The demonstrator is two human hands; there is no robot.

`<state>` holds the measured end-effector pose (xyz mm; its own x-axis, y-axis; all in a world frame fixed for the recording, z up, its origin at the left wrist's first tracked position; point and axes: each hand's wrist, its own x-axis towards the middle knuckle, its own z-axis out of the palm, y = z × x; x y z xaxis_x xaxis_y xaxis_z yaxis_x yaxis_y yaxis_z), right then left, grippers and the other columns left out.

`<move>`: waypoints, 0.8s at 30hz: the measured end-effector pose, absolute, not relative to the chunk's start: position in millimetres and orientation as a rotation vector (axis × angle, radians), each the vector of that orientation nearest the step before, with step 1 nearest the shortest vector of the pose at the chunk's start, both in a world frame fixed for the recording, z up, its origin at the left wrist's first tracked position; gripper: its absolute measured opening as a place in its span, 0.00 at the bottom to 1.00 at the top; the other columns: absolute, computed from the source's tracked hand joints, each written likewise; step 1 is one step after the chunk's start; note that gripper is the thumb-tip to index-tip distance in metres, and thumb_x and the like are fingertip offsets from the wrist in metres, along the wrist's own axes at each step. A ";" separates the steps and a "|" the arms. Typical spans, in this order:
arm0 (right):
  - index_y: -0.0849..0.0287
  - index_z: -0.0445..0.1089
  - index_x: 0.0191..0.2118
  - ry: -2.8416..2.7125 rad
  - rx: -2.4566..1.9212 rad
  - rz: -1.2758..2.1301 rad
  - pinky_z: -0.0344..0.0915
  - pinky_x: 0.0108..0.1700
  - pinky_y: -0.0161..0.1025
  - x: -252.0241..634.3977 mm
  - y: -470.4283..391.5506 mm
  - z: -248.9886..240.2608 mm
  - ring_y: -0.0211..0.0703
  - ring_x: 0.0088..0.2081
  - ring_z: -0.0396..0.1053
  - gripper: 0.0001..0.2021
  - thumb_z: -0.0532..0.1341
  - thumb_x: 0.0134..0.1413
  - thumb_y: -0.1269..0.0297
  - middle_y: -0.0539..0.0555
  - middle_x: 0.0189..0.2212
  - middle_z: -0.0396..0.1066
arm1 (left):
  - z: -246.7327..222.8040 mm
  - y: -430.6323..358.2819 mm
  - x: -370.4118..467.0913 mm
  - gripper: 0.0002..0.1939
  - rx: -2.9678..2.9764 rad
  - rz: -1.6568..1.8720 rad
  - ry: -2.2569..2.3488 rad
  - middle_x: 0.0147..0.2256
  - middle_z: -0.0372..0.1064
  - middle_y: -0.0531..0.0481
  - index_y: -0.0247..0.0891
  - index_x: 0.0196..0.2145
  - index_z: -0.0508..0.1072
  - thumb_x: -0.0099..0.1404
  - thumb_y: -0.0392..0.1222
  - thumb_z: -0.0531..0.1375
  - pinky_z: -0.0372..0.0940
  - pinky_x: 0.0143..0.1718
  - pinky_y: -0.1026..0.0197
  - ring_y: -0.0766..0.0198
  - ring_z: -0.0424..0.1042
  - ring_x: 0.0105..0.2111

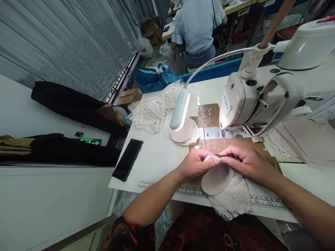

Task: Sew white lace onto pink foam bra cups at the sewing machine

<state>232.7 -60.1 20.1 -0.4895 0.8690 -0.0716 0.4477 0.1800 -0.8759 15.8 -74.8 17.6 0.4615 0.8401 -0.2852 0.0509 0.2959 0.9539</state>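
Observation:
My left hand (197, 162) pinches the upper edge of a pale lace bra cup (218, 179), a smooth rounded pad with lace hanging from it over the table's front edge. Opposite it, my right hand (247, 162) grips the same edge, thumb and fingers closed. A thin dark tool (237, 159) shows partly beneath the right fingers; its kind is hidden. Just behind the hands stands a white sewing machine (237, 99), its needle area lit. Another bra cup (181, 133) lies left of the needle, and a thread seems to run from it towards my left hand.
Lace pieces (149, 113) lie at the back left, under a lamp (180, 109) on a bent neck. A black phone (127, 160) rests near the left edge. Stacked pale pads (309, 139) are at right. A ruler strip (272, 202) lines the front. Beyond sits a person (197, 29).

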 end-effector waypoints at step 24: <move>0.54 0.69 0.55 -1.943 -1.355 1.325 0.69 0.48 0.49 222.3 -45.2 23.4 0.57 0.51 0.70 0.26 0.63 0.53 0.49 0.61 0.53 0.72 | 31.2 -9.3 -34.4 0.16 1.291 0.584 1.140 0.28 0.69 0.51 0.33 0.28 0.72 0.58 0.51 0.66 0.61 0.30 0.65 0.67 0.67 0.28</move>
<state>222.3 -45.2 23.4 -0.4338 0.8850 -0.1690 0.4805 0.0685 -0.8743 -34.4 -9.3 31.2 0.3824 0.8655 -0.3235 0.2427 0.2437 0.9390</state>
